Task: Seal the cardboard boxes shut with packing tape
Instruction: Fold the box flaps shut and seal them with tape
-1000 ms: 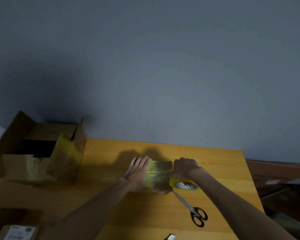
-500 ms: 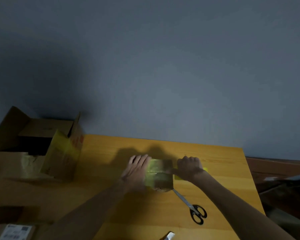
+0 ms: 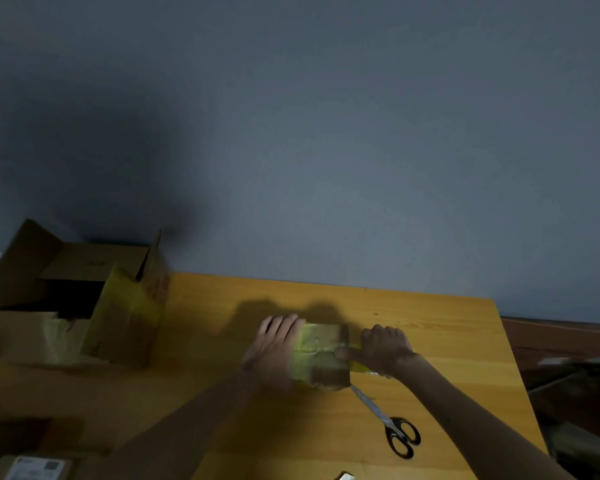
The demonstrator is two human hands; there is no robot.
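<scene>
- The small brown cardboard box [image 3: 329,370] sits mid-desk [image 3: 447,341], with glossy yellow tape [image 3: 307,344] banding its top.
- The left hand [image 3: 274,348] lies flat against the box's left side, fingers straight.
- The right hand [image 3: 385,348] curls around the tape at the box's right edge, thumb on the seam.
- Scissors [image 3: 392,427] lie near the box.

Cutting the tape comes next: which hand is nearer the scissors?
Right. The right hand is just past the scissors; the left hand rests on the small box's other side.
</scene>
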